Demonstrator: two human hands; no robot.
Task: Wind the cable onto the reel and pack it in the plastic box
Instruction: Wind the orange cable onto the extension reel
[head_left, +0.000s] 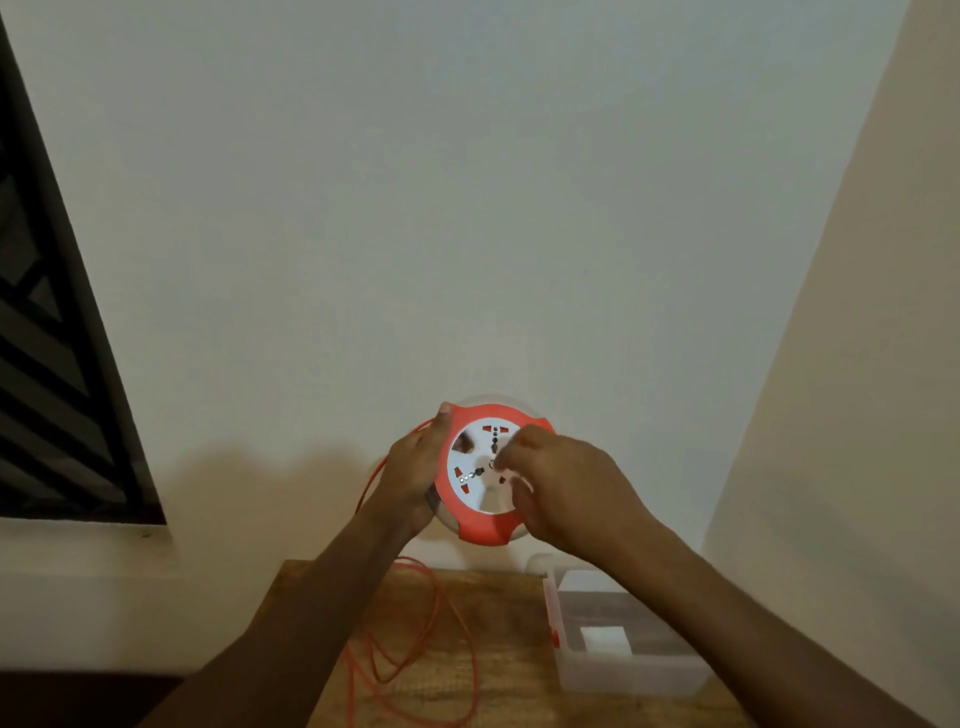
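Observation:
I hold a round cable reel up in front of the wall; it has an orange-red rim and a white socket face. My left hand grips its left edge. My right hand rests on the socket face with the fingers curled at its centre, blurred. An orange cable runs from the reel's left side behind my left wrist and falls in loose loops on the wooden table. A clear plastic box stands open on the table at the right, below my right forearm.
A small white item lies inside the box, and a red latch sits on its left wall. Pale walls meet in a corner on the right. A dark window grille fills the left edge.

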